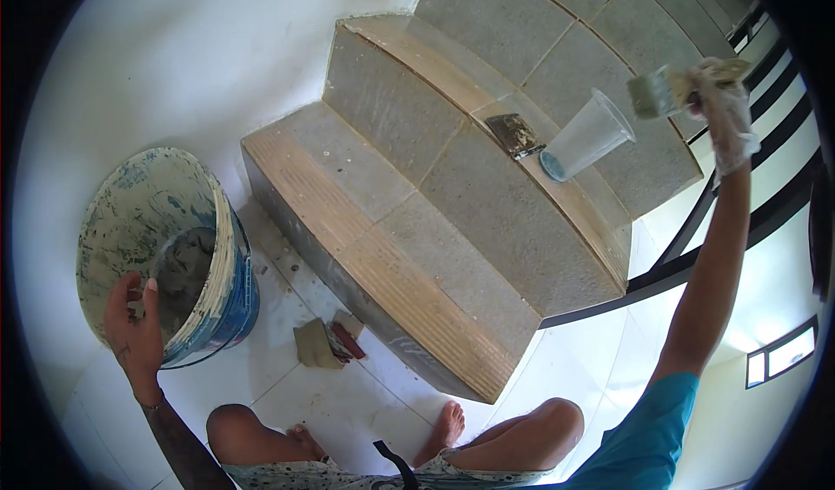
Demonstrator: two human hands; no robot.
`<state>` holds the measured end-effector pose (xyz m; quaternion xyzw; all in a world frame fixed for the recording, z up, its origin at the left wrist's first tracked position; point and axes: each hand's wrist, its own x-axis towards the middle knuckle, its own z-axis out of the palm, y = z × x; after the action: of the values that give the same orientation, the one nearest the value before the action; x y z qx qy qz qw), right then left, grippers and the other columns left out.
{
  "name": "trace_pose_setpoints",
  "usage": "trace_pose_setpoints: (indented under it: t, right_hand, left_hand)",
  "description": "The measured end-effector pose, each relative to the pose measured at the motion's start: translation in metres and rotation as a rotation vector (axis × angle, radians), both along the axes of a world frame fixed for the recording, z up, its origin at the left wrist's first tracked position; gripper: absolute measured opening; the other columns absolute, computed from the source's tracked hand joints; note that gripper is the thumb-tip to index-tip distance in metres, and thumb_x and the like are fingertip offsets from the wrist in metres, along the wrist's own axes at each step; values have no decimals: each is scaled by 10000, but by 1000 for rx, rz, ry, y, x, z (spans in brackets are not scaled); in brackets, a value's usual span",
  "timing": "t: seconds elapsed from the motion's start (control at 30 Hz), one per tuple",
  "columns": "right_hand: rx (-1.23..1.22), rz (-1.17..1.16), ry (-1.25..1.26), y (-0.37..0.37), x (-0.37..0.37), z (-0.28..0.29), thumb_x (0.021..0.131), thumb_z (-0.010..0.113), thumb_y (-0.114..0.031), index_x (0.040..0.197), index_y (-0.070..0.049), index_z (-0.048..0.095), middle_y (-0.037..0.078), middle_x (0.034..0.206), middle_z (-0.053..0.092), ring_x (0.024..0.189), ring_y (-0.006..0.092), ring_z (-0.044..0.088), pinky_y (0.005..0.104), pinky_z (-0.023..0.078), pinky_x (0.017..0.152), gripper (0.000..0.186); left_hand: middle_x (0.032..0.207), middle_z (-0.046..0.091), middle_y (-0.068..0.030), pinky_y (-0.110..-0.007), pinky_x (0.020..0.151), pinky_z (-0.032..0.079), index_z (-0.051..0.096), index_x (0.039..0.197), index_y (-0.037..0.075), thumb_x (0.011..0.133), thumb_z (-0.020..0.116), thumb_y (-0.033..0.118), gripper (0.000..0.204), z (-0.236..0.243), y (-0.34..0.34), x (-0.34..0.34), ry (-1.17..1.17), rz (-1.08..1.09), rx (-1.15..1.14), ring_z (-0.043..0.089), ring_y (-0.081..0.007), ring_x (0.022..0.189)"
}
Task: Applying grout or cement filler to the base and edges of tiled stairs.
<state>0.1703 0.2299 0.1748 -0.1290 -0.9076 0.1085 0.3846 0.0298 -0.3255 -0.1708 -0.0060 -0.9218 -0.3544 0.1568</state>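
Observation:
My right hand (pixel 724 112), in a thin see-through plastic glove, grips a wide paintbrush (pixel 652 94) whose bristle end points left, above the upper stair. A translucent plastic cup (pixel 591 133) with blue-grey stuff at its bottom stands just below the brush, on a step. Beside the cup lies a dark, stained flat blade (pixel 515 135). My bare left hand (pixel 135 329) is at the near rim of a large bucket (pixel 228 273), fingers loosely curled and apart, holding nothing that I can see. Grey paste (pixel 187 273) lies inside the bucket.
Curved tiled stairs (pixel 383 151) with ribbed beige edges fill the middle. On the white floor lie a tan folded piece (pixel 317 345) and a red-handled tool (pixel 348 340). A black railing (pixel 678 268) runs along the right. A white wall (pixel 200 55) borders the left.

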Motion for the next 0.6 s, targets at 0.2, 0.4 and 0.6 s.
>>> trace_pose_setpoints:
  t: [0.2,0.4,0.6]
  right_hand:
    - [-178,-132,-346,21,-24,-50,820,641,-250,947,-46,577,11,698,552,597,78,512,205,408,502,248]
    - [-295,81,-587,84,-30,-64,803,644,-218,980,-4,586,21,636,553,511,95,494,220,405,449,284]
    - [-235,-9,-491,83,-33,-8,839,581,-206,930,16,594,86,613,565,468,165,526,255,436,419,240]
  left_hand:
    - [932,615,-89,-293,634,405,595,1011,15,824,622,282,327,1,1,1,-11,-10,-1,569,-178,797]
    - [888,623,-106,-303,648,426,607,984,6,819,626,292,331,-12,10,0,-46,-34,11,586,-189,769]
    - [817,651,-130,-307,734,460,630,963,-6,827,624,352,384,11,9,-10,25,-69,-110,608,-193,760]
